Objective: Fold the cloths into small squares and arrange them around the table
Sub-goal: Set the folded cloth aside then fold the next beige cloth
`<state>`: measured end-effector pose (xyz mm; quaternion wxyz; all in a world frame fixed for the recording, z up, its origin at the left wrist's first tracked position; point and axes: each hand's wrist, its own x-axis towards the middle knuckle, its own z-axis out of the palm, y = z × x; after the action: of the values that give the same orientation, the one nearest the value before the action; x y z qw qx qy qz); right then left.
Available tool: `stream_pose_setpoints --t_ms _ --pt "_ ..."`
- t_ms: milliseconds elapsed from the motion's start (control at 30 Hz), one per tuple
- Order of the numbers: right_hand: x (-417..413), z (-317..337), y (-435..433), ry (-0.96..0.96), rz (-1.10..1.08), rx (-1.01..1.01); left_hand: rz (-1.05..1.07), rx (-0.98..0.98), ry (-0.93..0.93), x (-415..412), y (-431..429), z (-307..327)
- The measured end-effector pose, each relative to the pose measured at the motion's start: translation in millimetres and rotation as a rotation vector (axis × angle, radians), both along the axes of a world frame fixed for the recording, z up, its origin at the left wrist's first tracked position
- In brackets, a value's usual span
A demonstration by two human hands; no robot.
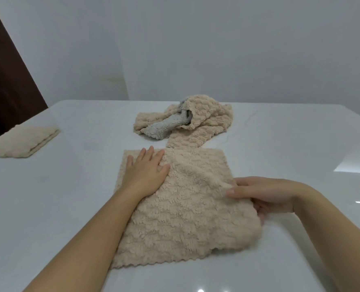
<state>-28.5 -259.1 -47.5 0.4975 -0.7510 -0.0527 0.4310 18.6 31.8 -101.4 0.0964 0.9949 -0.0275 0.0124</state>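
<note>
Tucked under right edge of spread cloth [185, 207], fingertips of right hand [265, 194]; half buried in beige heap [208, 116], grey cloth [164, 127]; clipped at left, folded cloth [20, 142].

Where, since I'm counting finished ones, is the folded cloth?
Head view: the folded cloth lies at the left edge of the table, left of the left hand.

A fluffy beige cloth [181, 207] lies spread nearly flat in the lower centre of the frame with its right edge lifted, a folded beige cloth [20, 142] rests at the left edge, and a crumpled heap of beige cloths [208, 119] wraps a grey cloth [164, 126] just above centre.
</note>
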Motion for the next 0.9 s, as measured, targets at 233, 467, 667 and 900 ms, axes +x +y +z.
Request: stream_pose_setpoints --t_ms 233,467,667,900 --pt "1.2 2.8 -20.0 -0.04 0.005 -0.011 -0.012 -0.029 0.004 -2.4 1.3 1.3" --pt "10.9 -10.4 -8.1 -0.845 -0.519 -0.514 -0.014 -0.028 -0.145 -13.8 -4.0 8.8" --pt "19.9 -33.3 48.5 -0.95 0.061 -0.555 -0.09 0.032 0.077 -19.2 -7.3 2.6" --pt "24.4 -27.2 39.6 -0.842 0.177 -0.841 -0.183 0.028 0.087 -19.8 -5.4 2.9"
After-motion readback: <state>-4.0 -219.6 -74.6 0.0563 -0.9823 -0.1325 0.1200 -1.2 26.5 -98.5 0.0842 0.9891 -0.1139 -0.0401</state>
